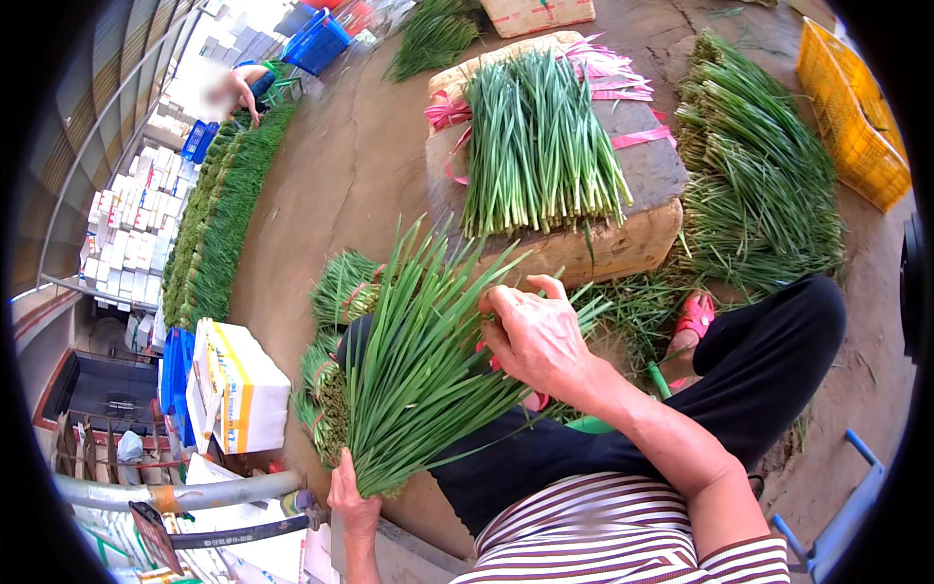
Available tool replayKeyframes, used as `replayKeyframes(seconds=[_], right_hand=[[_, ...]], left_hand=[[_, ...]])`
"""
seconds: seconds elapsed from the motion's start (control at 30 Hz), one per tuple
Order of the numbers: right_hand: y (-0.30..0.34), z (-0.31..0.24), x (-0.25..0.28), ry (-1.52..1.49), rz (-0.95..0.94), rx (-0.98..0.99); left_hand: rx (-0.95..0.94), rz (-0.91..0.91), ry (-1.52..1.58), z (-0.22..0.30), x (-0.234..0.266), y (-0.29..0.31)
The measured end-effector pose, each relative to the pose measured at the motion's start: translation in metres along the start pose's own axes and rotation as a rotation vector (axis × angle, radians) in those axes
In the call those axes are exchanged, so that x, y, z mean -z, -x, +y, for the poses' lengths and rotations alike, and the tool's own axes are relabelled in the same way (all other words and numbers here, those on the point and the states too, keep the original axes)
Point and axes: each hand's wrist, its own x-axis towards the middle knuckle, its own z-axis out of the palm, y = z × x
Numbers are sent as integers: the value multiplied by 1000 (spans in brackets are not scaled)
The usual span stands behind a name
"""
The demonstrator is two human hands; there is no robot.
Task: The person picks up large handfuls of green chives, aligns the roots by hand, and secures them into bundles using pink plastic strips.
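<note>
A large bunch of garlic chives [418, 350] fans out over my lap, its leaf tips pointing up and away. My left hand [354, 494] is closed around the bunch at its lower end. My right hand [533, 331] is at the right edge of the leaves, fingers curled in; whatever they pinch is hidden. Ahead, a trimmed layer of chives [545, 146] lies on a worn block [584, 243], stem ends toward me. Pink ribbons [613, 76] stick out from under that layer on both sides. Tied bundles [326, 389] stand to the left, partly behind my bunch.
A big heap of loose chives [759, 175] lies right of the block, beside a yellow crate [856, 117]. A white foam box [238, 384] stands at left. Farther off, a person [248, 88] bends over a long row of bundles [229, 204]. A blue stool [846, 506] is at lower right.
</note>
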Motion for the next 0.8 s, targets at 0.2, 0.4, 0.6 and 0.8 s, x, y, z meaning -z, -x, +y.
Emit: replayKeyframes(seconds=[0.2, 0.4, 0.6, 0.8], right_hand=[[-8, 33, 21, -116, 184, -223], [12, 68, 33, 56, -62, -308], [-32, 5, 22, -407, -658, -409], [-142, -10, 8, -873, -341, -276]], left_hand=[[357, 143, 453, 25, 38, -35], [730, 64, 794, -31, 44, -94], [747, -21, 1032, -7, 58, -211], [488, -164, 1257, 122, 30, -320]])
